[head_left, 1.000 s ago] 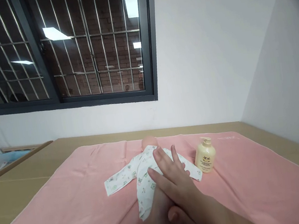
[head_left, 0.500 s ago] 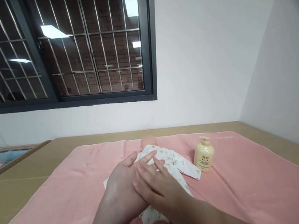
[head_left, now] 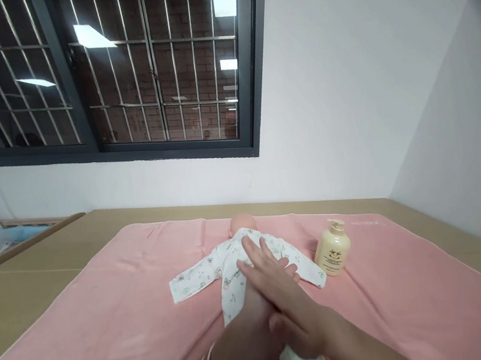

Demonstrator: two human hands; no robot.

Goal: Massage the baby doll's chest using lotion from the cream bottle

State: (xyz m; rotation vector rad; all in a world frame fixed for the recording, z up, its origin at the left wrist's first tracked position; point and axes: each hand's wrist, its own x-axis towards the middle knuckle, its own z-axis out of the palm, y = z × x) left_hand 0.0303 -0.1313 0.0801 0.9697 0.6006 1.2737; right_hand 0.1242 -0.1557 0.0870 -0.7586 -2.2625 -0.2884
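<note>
My right hand [head_left: 281,287] lies across my left hand [head_left: 258,313], palm against palm, with its fingers stretched out. Most of the left hand is covered; its fingertips show past the right hand's edge, and they look extended. Neither hand holds an object. Beneath them a doll [head_left: 243,223] in a white printed baby suit [head_left: 195,277] lies on a pink cloth [head_left: 120,314], its head at the far end and its sleeves spread. My hands and forearms cover much of its body. To the right, by one sleeve, stands a cream pump bottle [head_left: 333,249].
The pink cloth covers a wooden tabletop [head_left: 29,296] that meets a white wall [head_left: 321,87]. A dark-framed window [head_left: 161,149] with metal bars is set in the wall. At far left, beyond a raised wooden edge, is a blue surface [head_left: 4,237].
My right hand has slid over the left, which has turned and moved right beneath it. Bracelets on my left wrist and the doll's left-side sleeve now show. The view has tilted slightly.
</note>
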